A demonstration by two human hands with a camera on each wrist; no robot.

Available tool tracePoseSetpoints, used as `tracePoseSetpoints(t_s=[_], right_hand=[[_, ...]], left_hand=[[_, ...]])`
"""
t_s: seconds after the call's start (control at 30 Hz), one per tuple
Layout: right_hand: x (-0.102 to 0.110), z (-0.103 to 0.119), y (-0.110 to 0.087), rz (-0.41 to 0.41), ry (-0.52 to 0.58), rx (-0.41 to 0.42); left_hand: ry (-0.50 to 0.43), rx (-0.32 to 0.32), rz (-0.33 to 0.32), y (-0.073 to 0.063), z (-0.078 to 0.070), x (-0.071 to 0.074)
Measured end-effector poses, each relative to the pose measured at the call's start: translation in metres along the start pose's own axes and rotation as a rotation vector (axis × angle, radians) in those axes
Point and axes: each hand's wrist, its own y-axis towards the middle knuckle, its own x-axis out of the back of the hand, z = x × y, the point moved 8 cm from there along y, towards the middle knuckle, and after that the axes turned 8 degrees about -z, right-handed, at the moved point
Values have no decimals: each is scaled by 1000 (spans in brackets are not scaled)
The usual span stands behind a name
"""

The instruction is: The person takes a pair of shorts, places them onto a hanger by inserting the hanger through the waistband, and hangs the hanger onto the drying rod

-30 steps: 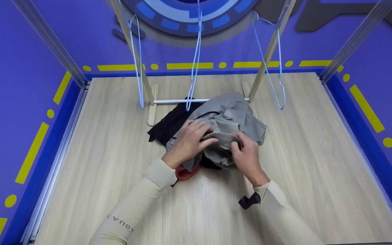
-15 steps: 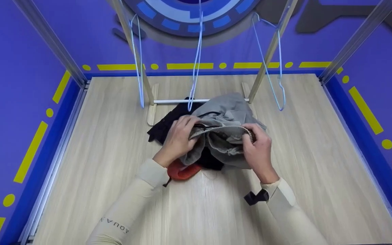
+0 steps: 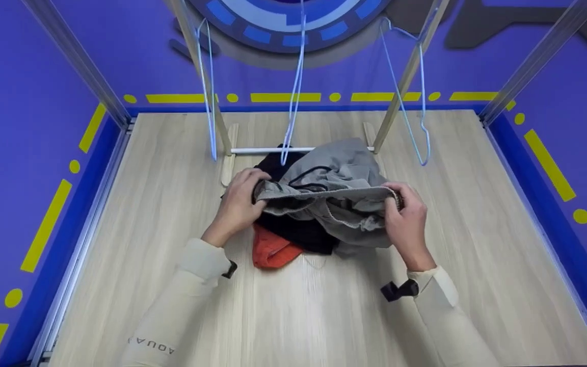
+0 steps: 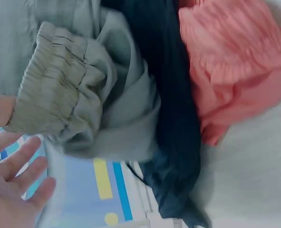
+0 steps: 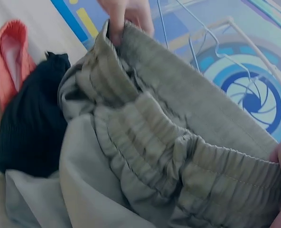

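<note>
Grey drawstring shorts (image 3: 349, 160) lie bunched on the pile, their elastic waistband raised and stretched sideways. My left hand (image 3: 237, 201) pinches the waistband's left end; in the left wrist view, that hand's (image 4: 17, 175) other fingers are spread below the gathered elastic. At the right end, my right hand (image 3: 408, 214) grips the band between thumb and curled fingers. The waist opening (image 5: 131, 71) shows in the right wrist view. Underneath are a black garment (image 3: 298, 234) and an orange-red garment (image 3: 273, 250) with a gathered waist, both partly covered.
A rack with wooden posts (image 3: 408, 76) and a white bottom bar (image 3: 268, 150) stands behind the pile. Light-blue wire hangers hang at left (image 3: 209, 97), middle (image 3: 293, 97) and right (image 3: 421, 112). Blue-purple walls (image 3: 33, 102) surround the wooden tabletop (image 3: 171, 168).
My hands have moved apart, left hand leftward and right hand rightward, pulling the shorts' waistband from bunched to nearly straight. More of the black and orange-red garments has come into view.
</note>
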Motion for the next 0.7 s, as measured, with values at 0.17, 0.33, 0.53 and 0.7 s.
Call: tracePoseSetpoints(t_s=[0.17,0.33,0.53,0.7], right_hand=[[3,-5,2,79,-28,49],[7,-14,4,126,-53,73],[20,-33,4,138,-143,66],[28,-50,2,189,-242,13]], left_hand=[[-26,72,32,-3,5,9],[-59,76,38,-4,1,13],[-33,47,20,-8,-4,19],[81,-117,2,-12,-19,21]])
